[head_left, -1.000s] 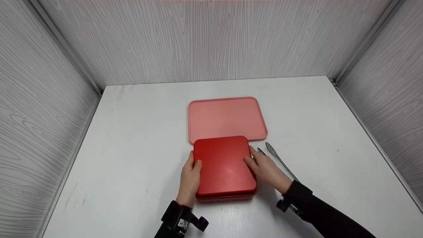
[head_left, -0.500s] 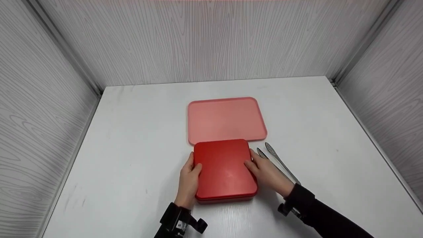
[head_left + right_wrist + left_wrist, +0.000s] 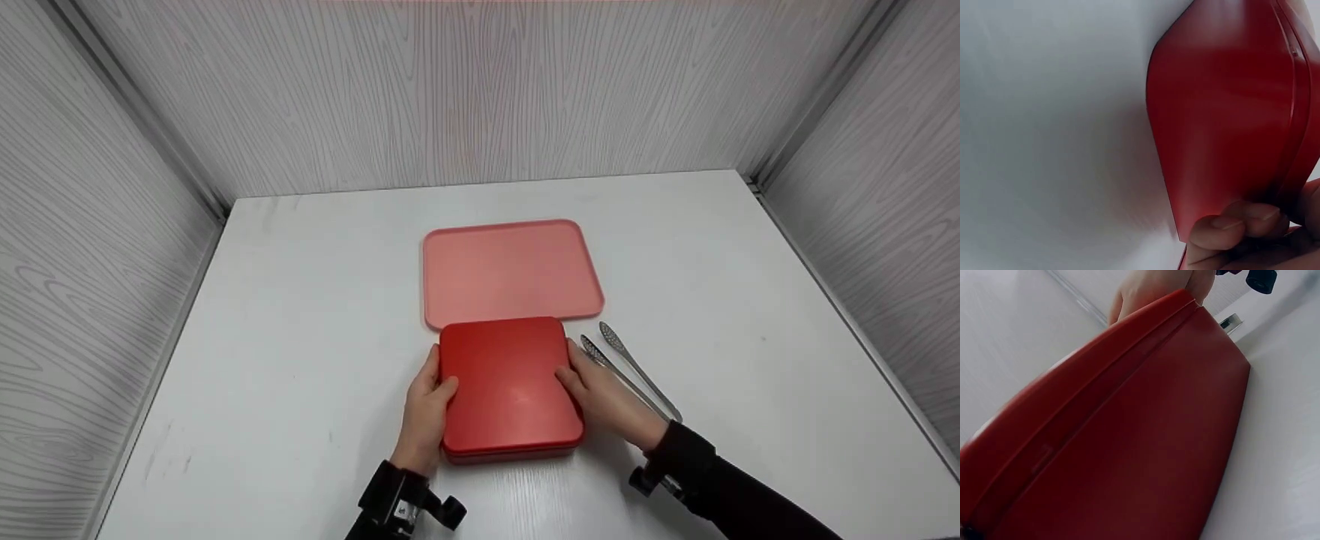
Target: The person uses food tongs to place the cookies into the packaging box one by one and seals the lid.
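Note:
A red lidded box point(image 3: 511, 386) that looks like a tin stands on the white table, held by both hands. My left hand point(image 3: 425, 416) grips its left side, thumb over the lid's edge. Across from it, my right hand point(image 3: 611, 394) holds the right side, thumb on top. In the right wrist view, fingertips point(image 3: 1227, 222) touch the box's wall below the lid seam. The left wrist view shows the lid rim point(image 3: 1081, 374) lying along the box wall. What is inside is hidden.
A pink tray point(image 3: 514, 270) lies just behind the box. Slim metal tongs point(image 3: 641, 371) with patterned tips lie beside the right hand, their near end by the black sleeve point(image 3: 679, 450). Grey wood-grain walls point(image 3: 480, 97) enclose the table's back and sides.
The red lid has come down at the far side, and the gap under its front edge has narrowed. Both hands have moved slightly toward the person with it. Tray and tongs stay put.

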The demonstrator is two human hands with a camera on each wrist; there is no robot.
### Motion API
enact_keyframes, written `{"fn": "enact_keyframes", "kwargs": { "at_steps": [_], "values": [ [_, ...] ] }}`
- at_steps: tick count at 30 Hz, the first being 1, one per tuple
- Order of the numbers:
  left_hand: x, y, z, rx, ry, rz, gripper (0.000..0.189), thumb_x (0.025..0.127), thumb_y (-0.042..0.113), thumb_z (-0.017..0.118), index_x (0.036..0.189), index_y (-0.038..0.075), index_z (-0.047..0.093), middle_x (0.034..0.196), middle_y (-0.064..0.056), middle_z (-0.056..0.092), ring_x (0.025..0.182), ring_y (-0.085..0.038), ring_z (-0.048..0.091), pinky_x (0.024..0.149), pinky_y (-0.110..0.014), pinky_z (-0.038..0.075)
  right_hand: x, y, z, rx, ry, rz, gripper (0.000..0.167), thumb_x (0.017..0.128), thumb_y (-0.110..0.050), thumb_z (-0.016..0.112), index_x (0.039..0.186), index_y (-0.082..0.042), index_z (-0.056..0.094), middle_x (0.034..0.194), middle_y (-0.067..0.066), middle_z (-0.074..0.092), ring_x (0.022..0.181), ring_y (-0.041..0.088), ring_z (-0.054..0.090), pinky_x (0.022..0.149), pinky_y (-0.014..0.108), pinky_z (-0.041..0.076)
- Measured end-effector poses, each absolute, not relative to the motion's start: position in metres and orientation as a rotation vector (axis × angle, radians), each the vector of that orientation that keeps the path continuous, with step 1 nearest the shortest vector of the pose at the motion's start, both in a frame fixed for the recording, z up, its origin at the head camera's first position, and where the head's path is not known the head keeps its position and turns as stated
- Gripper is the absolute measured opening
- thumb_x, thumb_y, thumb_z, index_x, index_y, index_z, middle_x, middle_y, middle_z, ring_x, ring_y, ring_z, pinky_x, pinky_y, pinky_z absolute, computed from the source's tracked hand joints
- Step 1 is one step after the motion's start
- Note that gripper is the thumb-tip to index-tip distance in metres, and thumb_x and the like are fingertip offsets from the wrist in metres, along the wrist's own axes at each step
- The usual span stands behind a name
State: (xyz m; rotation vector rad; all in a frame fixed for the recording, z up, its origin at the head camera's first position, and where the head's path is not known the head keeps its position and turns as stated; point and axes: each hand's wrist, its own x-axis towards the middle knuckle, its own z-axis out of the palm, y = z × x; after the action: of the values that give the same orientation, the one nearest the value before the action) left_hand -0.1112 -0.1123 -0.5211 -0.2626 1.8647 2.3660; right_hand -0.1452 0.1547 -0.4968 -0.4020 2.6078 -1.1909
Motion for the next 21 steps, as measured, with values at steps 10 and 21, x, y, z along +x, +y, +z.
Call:
{"fn": "enact_keyframes", "kwargs": {
  "at_steps": [10,21],
  "values": [
    [-0.1101,-0.1077,-0.5171,-0.310,1.865,2.416,0.065,0.106,0.009,0.045,0.164,0.007,0.016,0.171,-0.003,0.016,0.157,-0.021,0.011,0.127,-0.044,0.015,-0.1432,0.1542,-0.4934,-0.344,2.637,-1.196,0.061,0.110,-0.026,0.049,0.161,-0.003,0.025,0.159,0.022,0.038,0.143,0.034,0.042,0.117,0.052,0.036],
    [-0.1085,-0.1058,-0.5179,-0.301,1.928,2.396,0.064,0.105,0.006,0.044,0.163,0.004,0.017,0.171,-0.008,0.016,0.157,-0.024,0.011,0.127,-0.045,0.014,-0.1406,0.1535,-0.4983,-0.325,2.641,-1.203,0.060,0.109,-0.025,0.049,0.162,-0.008,0.027,0.158,0.018,0.041,0.142,0.035,0.044,0.117,0.052,0.037]
  ]
}}
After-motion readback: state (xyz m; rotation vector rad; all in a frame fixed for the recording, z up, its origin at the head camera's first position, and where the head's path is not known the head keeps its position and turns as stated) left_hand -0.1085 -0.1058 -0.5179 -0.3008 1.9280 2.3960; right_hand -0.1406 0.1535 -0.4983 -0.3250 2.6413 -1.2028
